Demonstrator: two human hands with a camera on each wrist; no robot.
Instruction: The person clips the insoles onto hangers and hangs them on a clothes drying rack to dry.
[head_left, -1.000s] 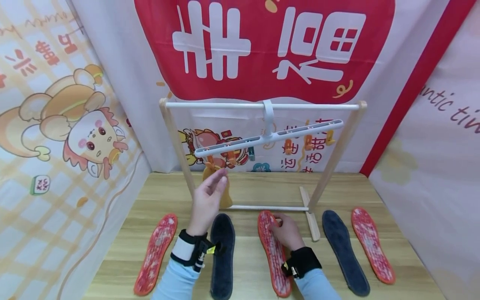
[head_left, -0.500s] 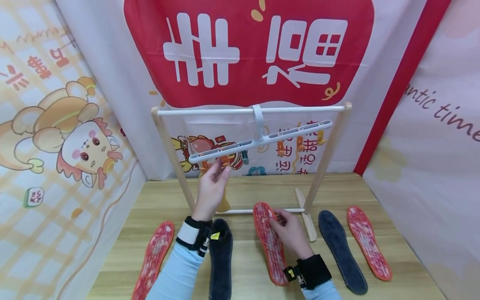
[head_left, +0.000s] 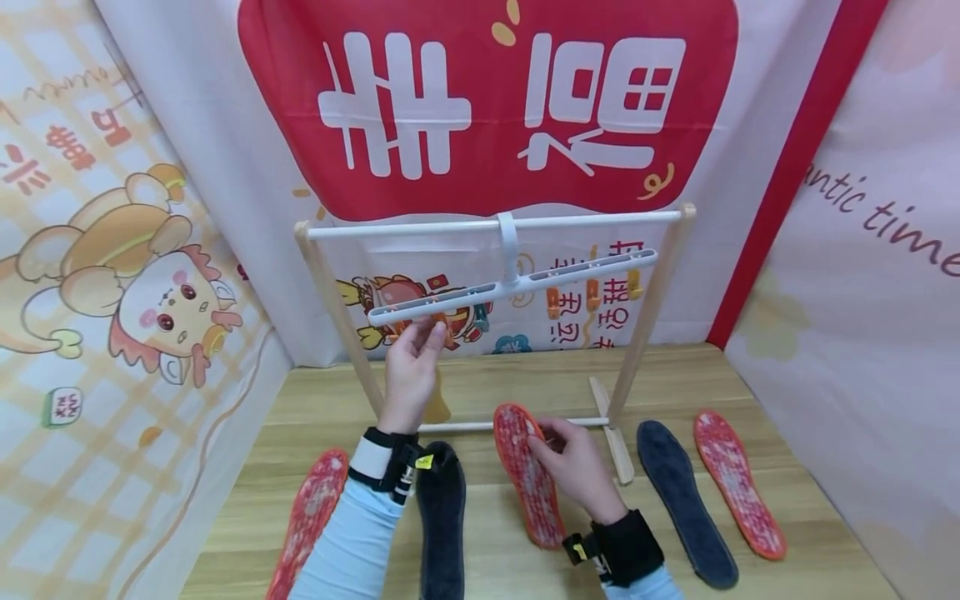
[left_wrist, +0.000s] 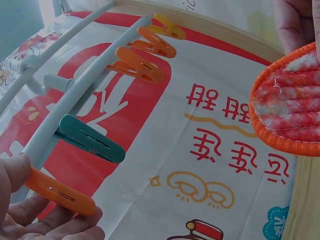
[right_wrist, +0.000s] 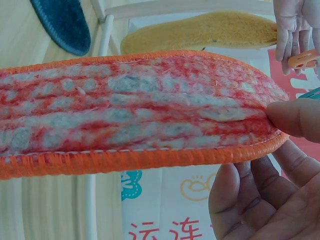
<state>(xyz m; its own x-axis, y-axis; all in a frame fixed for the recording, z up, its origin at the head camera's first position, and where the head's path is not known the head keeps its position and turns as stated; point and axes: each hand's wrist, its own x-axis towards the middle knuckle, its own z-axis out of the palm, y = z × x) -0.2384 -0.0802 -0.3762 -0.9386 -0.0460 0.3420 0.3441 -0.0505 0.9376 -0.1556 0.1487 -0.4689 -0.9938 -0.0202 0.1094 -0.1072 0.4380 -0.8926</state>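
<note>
Printed hangings (head_left: 487, 108) enclose a wood-grain surface (head_left: 517, 383) on three sides

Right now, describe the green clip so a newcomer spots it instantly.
Start with the wood-framed rack, then the white hanger slung from it. Under the hanger's bar, next to the orange clip held by the left hand, hangs the green clip. It is the only green one; its neighbours are orange or yellow.

Left grip (left_wrist: 27, 212) on orange clip (left_wrist: 61, 192)

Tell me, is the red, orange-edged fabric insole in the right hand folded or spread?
Spread: the head view shows the insole full-length, the right hand pinching its edge.
</note>
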